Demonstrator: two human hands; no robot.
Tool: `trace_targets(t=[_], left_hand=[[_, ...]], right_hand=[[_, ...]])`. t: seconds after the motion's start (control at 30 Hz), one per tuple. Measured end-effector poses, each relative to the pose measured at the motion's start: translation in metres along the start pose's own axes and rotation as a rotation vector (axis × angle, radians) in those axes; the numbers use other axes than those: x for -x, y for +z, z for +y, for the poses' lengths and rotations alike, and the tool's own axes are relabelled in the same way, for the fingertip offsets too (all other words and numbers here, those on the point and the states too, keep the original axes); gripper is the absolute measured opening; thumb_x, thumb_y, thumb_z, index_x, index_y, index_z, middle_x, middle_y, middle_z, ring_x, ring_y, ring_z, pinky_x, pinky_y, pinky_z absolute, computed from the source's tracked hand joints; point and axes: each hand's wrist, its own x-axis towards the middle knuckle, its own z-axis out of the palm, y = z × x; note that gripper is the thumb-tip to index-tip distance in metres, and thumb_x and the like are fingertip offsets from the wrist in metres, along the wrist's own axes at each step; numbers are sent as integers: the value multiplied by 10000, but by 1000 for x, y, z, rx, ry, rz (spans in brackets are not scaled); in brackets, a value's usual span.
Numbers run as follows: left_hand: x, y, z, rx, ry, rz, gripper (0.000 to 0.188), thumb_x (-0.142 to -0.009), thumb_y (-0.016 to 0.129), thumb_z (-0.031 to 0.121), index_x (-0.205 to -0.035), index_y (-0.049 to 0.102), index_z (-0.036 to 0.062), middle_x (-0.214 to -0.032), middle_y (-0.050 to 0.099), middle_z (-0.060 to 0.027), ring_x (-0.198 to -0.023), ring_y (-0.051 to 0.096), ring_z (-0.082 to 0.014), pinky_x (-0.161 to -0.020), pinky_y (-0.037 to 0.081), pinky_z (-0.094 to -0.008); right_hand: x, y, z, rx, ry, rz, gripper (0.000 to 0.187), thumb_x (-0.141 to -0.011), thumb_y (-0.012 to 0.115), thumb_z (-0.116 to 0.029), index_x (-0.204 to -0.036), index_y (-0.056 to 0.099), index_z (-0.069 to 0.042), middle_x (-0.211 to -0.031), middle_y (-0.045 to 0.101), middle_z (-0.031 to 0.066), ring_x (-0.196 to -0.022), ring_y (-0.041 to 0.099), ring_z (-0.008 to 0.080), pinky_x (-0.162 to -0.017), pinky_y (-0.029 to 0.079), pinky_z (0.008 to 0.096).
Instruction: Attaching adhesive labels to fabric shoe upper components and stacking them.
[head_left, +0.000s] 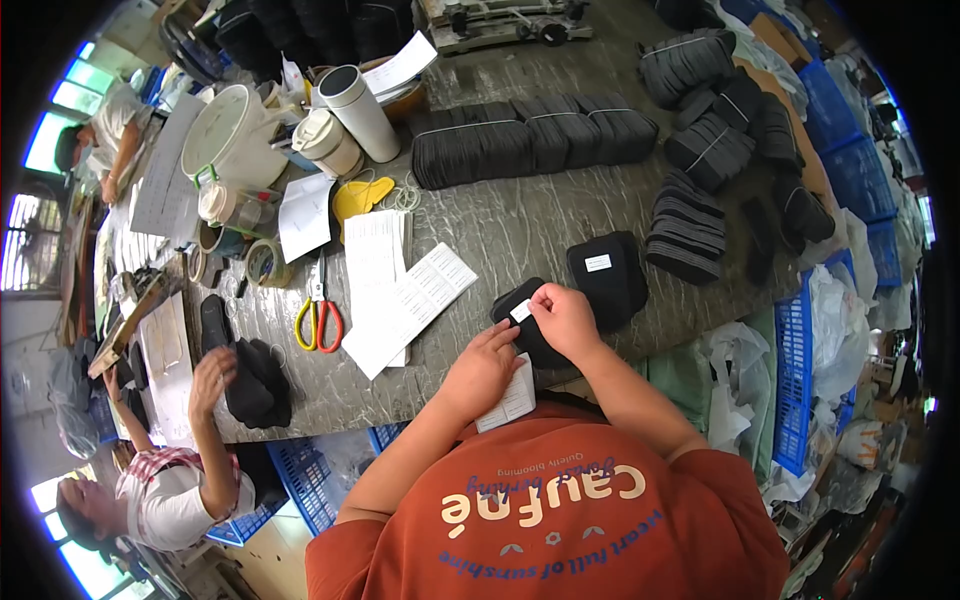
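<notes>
A black fabric pad [540,348] lies at the table's near edge with a small white label [521,311] on its upper part. My right hand [565,320] is closed in a pinch at the label's right end. My left hand [484,368] has its fingertips at the pad's left edge, close to the label. A strip of printed white labels [512,398] sticks out from under my left palm, apparently gripped there; the thumb is hidden. Just right of my hands, a stack of black pads [612,285] carries a similar white label on top.
Printed sheets [410,312] and red-and-yellow-handled scissors [318,312] lie to the left. Bundled black pads [530,140] form a row at the back, with more bundles [690,228] at right. A white tumbler [360,112] stands far left. Another person [160,490] works at the left edge.
</notes>
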Motion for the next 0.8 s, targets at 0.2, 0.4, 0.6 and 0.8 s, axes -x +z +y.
trace_targets(t=[0.2, 0.4, 0.6, 0.8], left_hand=[[-7, -7, 8, -63, -58, -72, 207, -852, 607, 184, -820, 602, -20, -1322, 521, -155, -1182, 500, -326, -963, 413, -424], [-10, -4, 9, -158, -58, -122, 225, -858, 586, 215, -844, 628, -5, -1351, 505, -125, -1167, 502, -295, -937, 414, -431], [-9, -3, 7, -163, -76, -131, 225, -861, 583, 215, -861, 635, -4, -1348, 507, -121, -1167, 502, -291, -936, 415, -445], [-8, -5, 8, -113, -70, -108, 212, -854, 597, 201, -857, 631, -8, -1349, 503, -129, -1183, 489, -310, -943, 414, -450]], right_hand=[[-2, 2, 7, 56, -15, 24, 100, -783, 678, -129, -776, 642, -37, -706, 655, 132, -648, 650, 282, -583, 497, 356], [-1, 5, 11, -43, 37, 83, 106, -743, 708, -83, -785, 653, -3, -698, 661, 143, -647, 662, 246, -589, 507, 336], [-4, 2, -3, 7, 81, 86, 185, -728, 717, -60, -874, 616, -6, -681, 640, 129, -641, 644, 263, -602, 506, 352], [-4, 5, 4, 228, -96, 213, 208, -749, 709, -75, -902, 575, -30, -802, 589, 123, -740, 607, 316, -655, 493, 401]])
